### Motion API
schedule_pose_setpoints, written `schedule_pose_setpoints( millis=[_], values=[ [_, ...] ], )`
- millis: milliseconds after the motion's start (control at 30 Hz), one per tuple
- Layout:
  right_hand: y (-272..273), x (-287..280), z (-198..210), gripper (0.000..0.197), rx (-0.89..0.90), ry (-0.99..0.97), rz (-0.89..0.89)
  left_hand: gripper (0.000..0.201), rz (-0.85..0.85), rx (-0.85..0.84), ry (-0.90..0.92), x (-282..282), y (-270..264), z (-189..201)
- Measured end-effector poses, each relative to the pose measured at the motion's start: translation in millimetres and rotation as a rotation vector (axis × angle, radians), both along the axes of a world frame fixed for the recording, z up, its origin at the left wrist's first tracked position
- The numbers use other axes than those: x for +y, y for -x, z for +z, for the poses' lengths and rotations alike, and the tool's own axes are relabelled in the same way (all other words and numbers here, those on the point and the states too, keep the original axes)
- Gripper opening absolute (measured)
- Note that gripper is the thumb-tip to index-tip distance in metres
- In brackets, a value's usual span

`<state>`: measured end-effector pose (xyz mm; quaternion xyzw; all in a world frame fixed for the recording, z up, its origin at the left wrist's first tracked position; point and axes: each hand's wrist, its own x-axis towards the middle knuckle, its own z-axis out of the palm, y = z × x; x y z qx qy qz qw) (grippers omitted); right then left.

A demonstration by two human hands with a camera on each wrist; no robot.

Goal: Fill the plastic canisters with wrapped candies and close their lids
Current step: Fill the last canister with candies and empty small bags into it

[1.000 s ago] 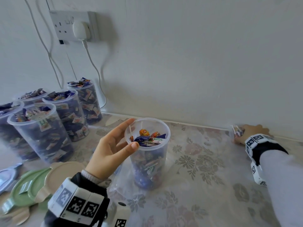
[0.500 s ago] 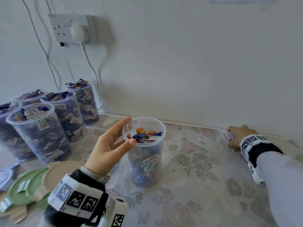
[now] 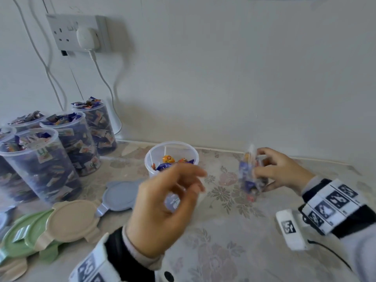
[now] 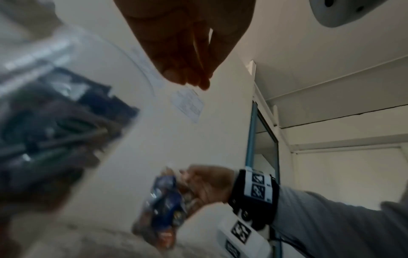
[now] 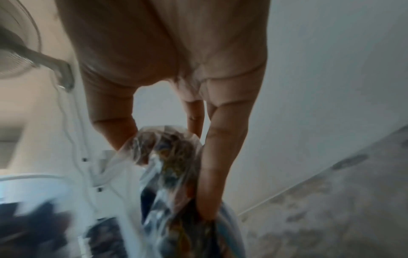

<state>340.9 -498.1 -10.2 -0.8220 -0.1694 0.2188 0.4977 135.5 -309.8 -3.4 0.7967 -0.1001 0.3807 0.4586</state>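
The right hand point(image 3: 282, 171) is pinching a candy bag point(image 3: 251, 176) right of the canister point(image 3: 172, 157); the left hand point(image 3: 162, 208), loosely curled and holding nothing, is hovering nearer it.

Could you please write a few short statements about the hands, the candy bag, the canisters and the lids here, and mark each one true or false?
1. The right hand holds a clear bag of wrapped candies. True.
2. The left hand grips the canister in the middle. False: it is raised in front of the canister with loosely curled fingers and holds nothing.
3. The middle canister has its lid on. False: it is open, with candies showing inside.
4. A beige lid and a grey-blue lid lie on the table. True.
5. The canisters on the left are empty. False: they are full of wrapped candies.
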Motion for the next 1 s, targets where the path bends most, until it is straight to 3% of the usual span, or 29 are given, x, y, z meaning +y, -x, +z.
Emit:
schedule_pose_setpoints(
  millis=[167, 267, 367, 500, 600, 833, 1000],
  values=[
    [59, 6, -2, 0.041, 0.102, -0.054, 0.24, 0.009, -0.193, 0.633, 0.145, -18, -17, -31],
    [83, 6, -16, 0.058, 0.168, -0.048, 0.289, 0.012, -0.321, 0.831, 0.381, -14, -28, -45],
    [98, 6, -31, 0.062, 0.162, -0.041, 0.269, 0.02, -0.305, 0.86, 0.398, -10, -30, -54],
    [106, 3, -39, 0.033, 0.017, -0.095, 0.248, 0.016, -0.287, 0.826, 0.421, -12, -28, -58],
    [110, 1, -37, 0.022, 0.008, -0.153, 0.281, 0.011, -0.282, 0.79, 0.441, -13, -26, -58],
    [116, 2, -34, 0.051, 0.014, -0.164, 0.278, 0.006, -0.338, 0.808, 0.484, -10, -25, -56],
    [117, 5, -33, 0.045, 0.145, -0.187, 0.217, 0.011, -0.421, 0.797, 0.478, -7, -23, -55]
  ],
)
